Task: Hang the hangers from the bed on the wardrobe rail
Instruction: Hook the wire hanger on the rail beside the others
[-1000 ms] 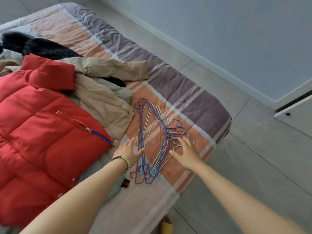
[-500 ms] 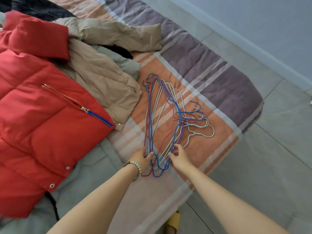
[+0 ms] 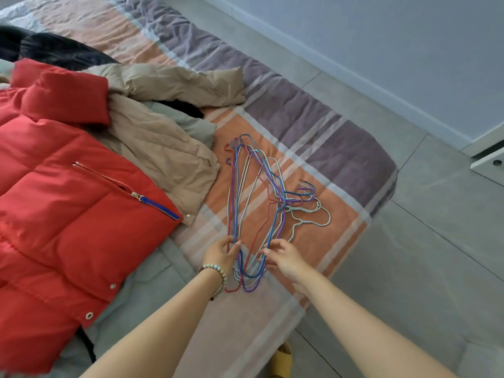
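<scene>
The near ends of the hangers [image 3: 283,205] are grasped from both sides. Red and blue wires are pinched between the thumb and curled fingers of the left hand [image 3: 221,253], its grip clenched on the bundle's seven o'clock edge. A blue wire at the five o'clock edge is pinched by the right hand [image 3: 283,259], whose grip is likewise closed on the bundle. A bead bracelet [image 3: 215,268] is worn on the left wrist.

The hangers are thin coated wire in blue, red, purple and pale green. They are stacked flat on the bed [image 3: 313,126], with their hooks fanned out toward three o'clock and their far ends pointed to twelve o'clock. The bed is covered in a striped orange, purple and grey sheet.

Just beside the bundle, at ten o'clock, a beige coat [image 3: 163,159] is spread. It is overlapped at nine o'clock by a red padded jacket [image 3: 68,214] with a blue-tabbed zip. A dark garment [image 3: 54,50] is seen beyond them. Grey floor tiles [image 3: 409,268] are seen at three o'clock, and a yellow slipper [image 3: 282,358] at six o'clock by the bed's edge.
</scene>
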A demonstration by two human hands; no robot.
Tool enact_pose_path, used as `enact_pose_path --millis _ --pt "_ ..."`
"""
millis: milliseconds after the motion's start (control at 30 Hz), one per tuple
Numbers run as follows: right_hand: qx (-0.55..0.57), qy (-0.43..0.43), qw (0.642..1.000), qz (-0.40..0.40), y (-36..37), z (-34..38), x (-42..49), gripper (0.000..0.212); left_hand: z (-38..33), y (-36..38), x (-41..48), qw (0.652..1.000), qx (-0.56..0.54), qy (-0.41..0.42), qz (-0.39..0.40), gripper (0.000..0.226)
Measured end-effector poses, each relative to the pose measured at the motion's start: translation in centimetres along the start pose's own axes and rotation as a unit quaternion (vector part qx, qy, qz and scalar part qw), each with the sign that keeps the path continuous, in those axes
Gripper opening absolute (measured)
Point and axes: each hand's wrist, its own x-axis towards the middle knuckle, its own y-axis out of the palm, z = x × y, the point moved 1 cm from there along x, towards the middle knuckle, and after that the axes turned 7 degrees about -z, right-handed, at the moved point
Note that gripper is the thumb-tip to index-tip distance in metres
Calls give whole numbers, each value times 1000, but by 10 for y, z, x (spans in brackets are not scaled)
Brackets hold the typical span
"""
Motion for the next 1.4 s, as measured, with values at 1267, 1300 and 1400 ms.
enact_pose_path --millis 1267,1300,1400 --pt "145 -500 724 -453 -243 213 -700 13 -410 -121 -572 675 -48 595 434 20" --pt "134 -504 711 -471 -250 208 -719 13 -412 -117 -592 662 -51 601 446 18" --pt "112 -506 681 -517 -274 190 -775 12 -418 -102 -653 626 -63 610 483 15"
